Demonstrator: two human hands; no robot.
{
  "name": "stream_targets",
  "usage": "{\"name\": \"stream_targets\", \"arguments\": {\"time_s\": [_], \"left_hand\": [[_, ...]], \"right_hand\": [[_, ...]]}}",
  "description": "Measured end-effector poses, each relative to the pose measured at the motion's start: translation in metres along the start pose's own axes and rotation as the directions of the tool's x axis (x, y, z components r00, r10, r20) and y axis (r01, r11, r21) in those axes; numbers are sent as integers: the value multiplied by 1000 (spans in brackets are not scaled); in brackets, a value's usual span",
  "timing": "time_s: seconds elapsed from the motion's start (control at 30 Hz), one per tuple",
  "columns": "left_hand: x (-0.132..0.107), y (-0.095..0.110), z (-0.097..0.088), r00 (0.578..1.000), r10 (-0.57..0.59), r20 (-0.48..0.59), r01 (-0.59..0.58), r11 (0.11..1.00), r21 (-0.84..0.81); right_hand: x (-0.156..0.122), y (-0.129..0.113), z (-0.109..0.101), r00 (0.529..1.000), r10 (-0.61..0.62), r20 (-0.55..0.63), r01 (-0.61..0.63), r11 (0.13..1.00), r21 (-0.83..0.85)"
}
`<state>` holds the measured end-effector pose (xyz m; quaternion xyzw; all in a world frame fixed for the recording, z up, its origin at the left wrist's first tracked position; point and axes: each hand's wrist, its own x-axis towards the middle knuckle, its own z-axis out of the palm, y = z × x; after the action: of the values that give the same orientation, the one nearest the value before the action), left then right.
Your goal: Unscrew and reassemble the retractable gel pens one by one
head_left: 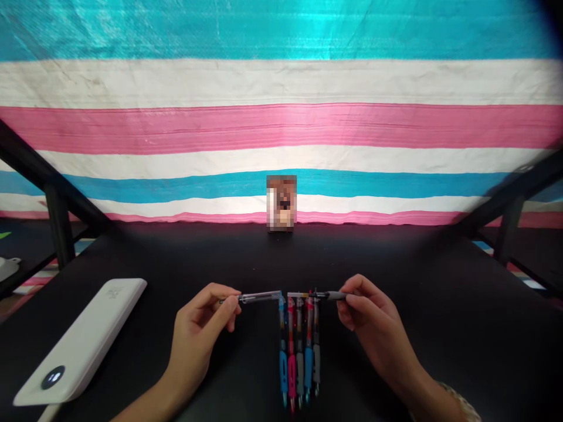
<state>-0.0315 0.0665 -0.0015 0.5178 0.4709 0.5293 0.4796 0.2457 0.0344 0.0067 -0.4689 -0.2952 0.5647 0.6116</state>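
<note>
My left hand (213, 313) pinches a clear pen barrel (261, 297) by its outer end, its other end pointing to the right. Across a small gap, my right hand (367, 308) grips the grey grip section (341, 295) of a pen, and a thin refill (299, 295) sticks out of it toward the barrel. The two parts are apart and nearly in line. Just below them several assembled pens lie side by side on the table: a blue pen (283, 369), a pink pen (292, 372), a grey pen (299, 369), another blue one and another grey one.
A white power bank (83, 343) with a lit display lies at the left on the black table (197, 249). A small blurred upright card (281, 203) stands at the back edge. Black metal frame bars (57, 181) flank the table, before a striped sheet (281, 126).
</note>
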Motion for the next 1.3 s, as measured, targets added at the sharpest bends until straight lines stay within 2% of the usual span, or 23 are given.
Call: {"name": "stream_targets", "arguments": {"time_s": [0.33, 0.57, 0.7, 0.87, 1.03, 1.17, 1.3], "left_hand": [[-1, -2, -1, 1000, -9, 15, 9, 1000, 1], [-1, -2, -1, 999, -8, 33, 7, 1000, 7], [-2, -1, 2, 998, -16, 65, 13, 999, 39], [-5, 4, 7, 993, -28, 111, 18, 996, 84], [-4, 10, 10, 989, -35, 145, 17, 993, 119], [-4, 9, 9, 988, -31, 149, 12, 992, 127], [-4, 8, 8, 988, -51, 146, 34, 993, 115]], "right_hand": [[-3, -3, 5, 999, -27, 38, 28, 999, -32], [-2, 1, 1, 997, -44, 64, 47, 998, -43], [-5, -1, 3, 984, -82, 156, 109, 979, -174], [-12, -5, 10, 948, -169, 269, 271, 872, -407], [-12, 3, 6, 876, -310, 369, 476, 677, -561], [-9, 5, 4, 877, -279, 391, 475, 623, -621], [-7, 3, 5, 881, -266, 391, 468, 610, -640]]}}
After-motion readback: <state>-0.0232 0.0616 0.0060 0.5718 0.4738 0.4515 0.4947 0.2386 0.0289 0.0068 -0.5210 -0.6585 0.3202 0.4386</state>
